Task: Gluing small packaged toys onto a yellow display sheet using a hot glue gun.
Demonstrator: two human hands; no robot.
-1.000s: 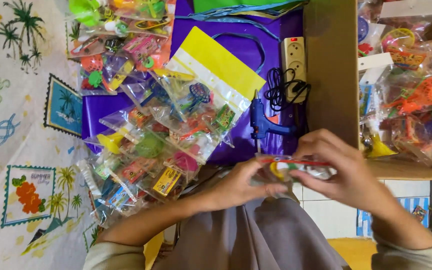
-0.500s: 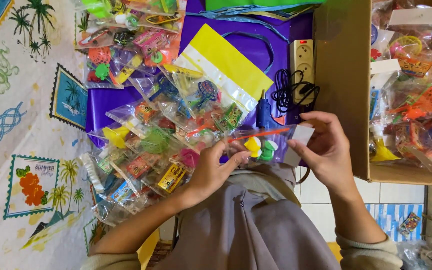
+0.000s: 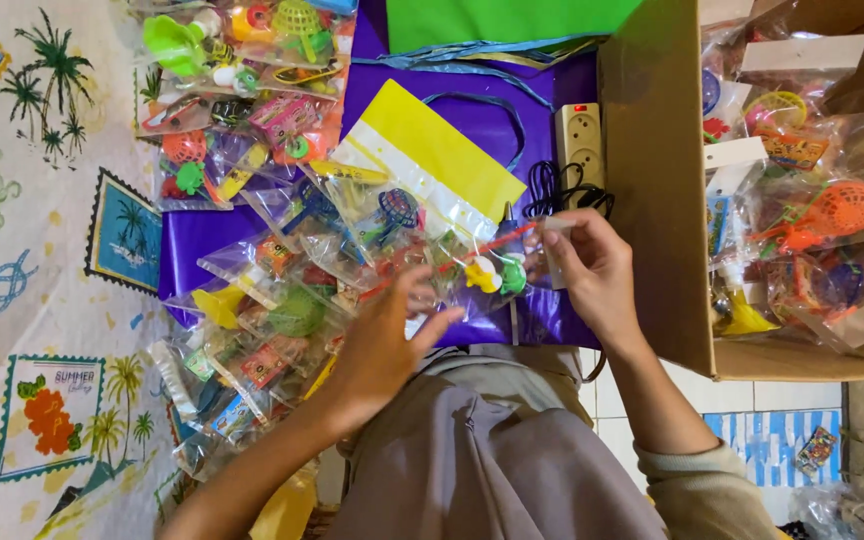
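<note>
Beside the cardboard box (image 3: 652, 200), a clear toy bag (image 3: 472, 262) is now pinched at its end by the right hand (image 3: 592, 270); the left hand (image 3: 382, 345) has been released, fingers spread, so bag handling appears finished.

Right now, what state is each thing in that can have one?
Left hand: open, fingers spread, touching the toy packet.
Right hand: pinching the packet's white end.
Toy packet: clear bag, held up between both hands.
Cardboard box: open, filled with packed toy bags.
Power strip: red light showing, black cable coiled beside it.
Loose packets: piled on the purple sheet.
</note>
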